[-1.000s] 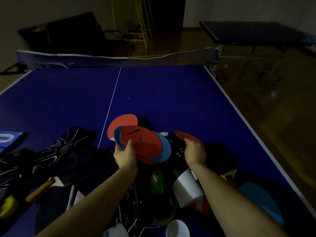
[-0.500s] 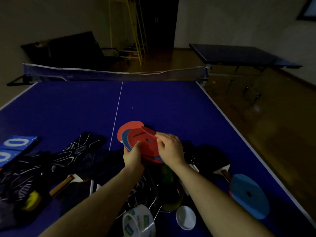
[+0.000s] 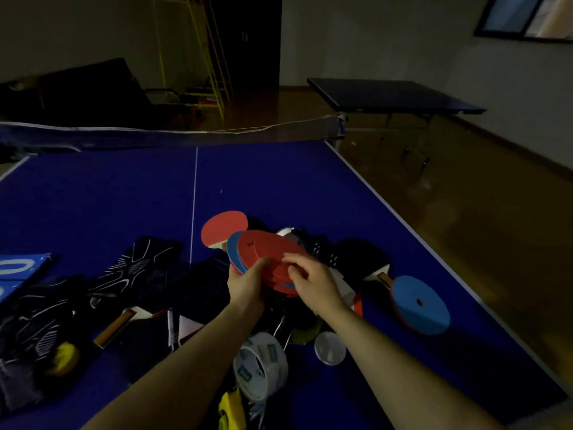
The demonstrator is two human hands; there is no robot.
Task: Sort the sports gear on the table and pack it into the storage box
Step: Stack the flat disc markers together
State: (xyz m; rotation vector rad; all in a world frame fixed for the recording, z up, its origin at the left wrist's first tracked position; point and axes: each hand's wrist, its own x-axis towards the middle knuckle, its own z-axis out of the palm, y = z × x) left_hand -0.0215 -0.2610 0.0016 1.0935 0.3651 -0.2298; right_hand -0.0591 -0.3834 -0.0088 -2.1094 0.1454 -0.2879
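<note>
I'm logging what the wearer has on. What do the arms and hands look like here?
Both forearms are bare up to the bottom edge of the picture, with no sleeves in view. The left hand and right hand wear no gloves. No watch, ring or band shows, though the light is dim.

Net strung across worktop's far edge, white centre line running from it toward near side. Beyond far right corner: 2nd dark table on wood floor. Behind net, yellow frame by dark doorway, black chair to its left. Window up on right wall
</note>
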